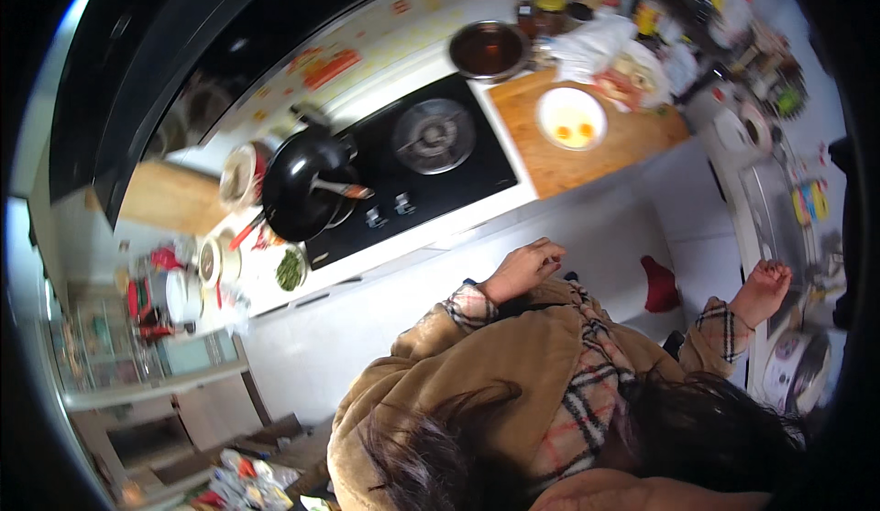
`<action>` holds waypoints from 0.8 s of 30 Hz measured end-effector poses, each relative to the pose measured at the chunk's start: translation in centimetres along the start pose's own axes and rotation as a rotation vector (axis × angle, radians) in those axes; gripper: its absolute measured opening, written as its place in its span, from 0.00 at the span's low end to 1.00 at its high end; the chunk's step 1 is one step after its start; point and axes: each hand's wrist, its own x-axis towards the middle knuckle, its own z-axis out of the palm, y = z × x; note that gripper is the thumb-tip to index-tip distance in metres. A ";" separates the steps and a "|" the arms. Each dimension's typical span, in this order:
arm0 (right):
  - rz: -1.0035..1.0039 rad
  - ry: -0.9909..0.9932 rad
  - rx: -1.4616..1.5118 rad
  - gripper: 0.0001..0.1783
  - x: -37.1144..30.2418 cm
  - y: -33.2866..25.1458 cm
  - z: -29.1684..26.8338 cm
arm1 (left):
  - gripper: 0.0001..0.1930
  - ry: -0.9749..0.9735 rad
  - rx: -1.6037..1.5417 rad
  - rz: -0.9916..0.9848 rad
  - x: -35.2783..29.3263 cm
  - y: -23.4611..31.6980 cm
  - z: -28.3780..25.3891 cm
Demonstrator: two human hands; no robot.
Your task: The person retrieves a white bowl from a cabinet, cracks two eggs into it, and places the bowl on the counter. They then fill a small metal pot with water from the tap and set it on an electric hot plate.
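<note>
My left hand hangs in front of the counter, fingers loosely bent with nothing visible in them. Out to the right, beside the side counter, my right hand is raised with its fingers half curled, and no object shows in it. A white bowl holding what look like two egg yolks in clear liquid rests on the wooden cutting board, beyond my left hand. Further left, a black wok with a wooden-handled spatula in it sits on the black gas stove. Neither hand touches these.
A dark pot and a plastic bag stand behind the board. A plate of chopped greens and a lidded pot are left of the stove. A rice cooker stands at right; a red cloth-like item is lower down.
</note>
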 end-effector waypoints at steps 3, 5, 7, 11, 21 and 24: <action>0.092 -0.009 0.015 0.10 -2.6 5.3 5.4 | 0.14 0.131 -0.056 -0.092 -6.7 -2.7 -5.3; 0.185 -0.095 0.043 0.08 -3.8 9.4 8.9 | 0.13 0.254 -0.126 -0.116 -10.4 -5.2 -7.3; 0.300 -0.189 0.117 0.08 -4.9 14.6 12.7 | 0.13 0.328 -0.083 -0.206 -14.2 -7.8 -9.1; 0.576 -0.347 0.178 0.08 -8.1 22.3 20.8 | 0.13 0.446 -0.105 -0.295 -19.9 -11.4 -10.9; 0.989 -0.814 -0.226 0.11 -27.3 39.6 40.1 | 0.15 1.067 -0.328 -0.617 -33.3 -13.2 -11.4; 1.182 -0.862 -0.384 0.11 -35.5 43.5 44.5 | 0.16 1.187 -0.404 -0.759 -37.6 -12.6 -10.4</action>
